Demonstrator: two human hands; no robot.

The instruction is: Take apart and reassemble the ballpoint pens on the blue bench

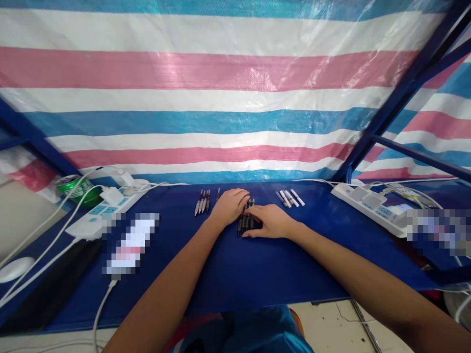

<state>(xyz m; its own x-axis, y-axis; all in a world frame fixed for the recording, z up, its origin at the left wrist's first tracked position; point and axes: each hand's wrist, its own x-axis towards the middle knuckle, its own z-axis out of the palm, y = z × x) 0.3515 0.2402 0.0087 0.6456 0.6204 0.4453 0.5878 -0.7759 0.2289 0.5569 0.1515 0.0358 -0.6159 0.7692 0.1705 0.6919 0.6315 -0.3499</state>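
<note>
- Left hand (pixel 230 206): lying palm down, fingers held together and reaching across to the upper end of the cluster of dark pens.
- Right hand (pixel 270 220): palm down, coming in from the right, fingers together over the middle of the same cluster, thumb low beside it. We cannot tell whether either hand is gripping or only covering.
- Dark pens (pixel 245 220): several, side by side, lying lengthwise between and under both hands, partly hidden.
- Grey-and-black pens (pixel 201 202): a small row, slightly fanned, just left of the left hand; one more stands apart nearer the fingers.
- White pens (pixel 287 198): a loose fanned row to the right, well clear of the right hand.
- Blue table covering (pixel 257 274): bears all of the above.
- Left power strip (pixel 114 203): white, at the back left corner, with white plugs and cables.
- Right power strip (pixel 364 208): white, angled along the right side, cables running off it.
- Green drink can (pixel 75 190): lying on its side behind the left power strip.
- Pixelated objects (pixel 130 242): one left of the hands, another (pixel 439 233) at far right; both too blurred to identify.
- Striped tarpaulin (pixel 184 73): pink, white and blue, hung behind the table on a blue metal frame (pixel 397 93).
</note>
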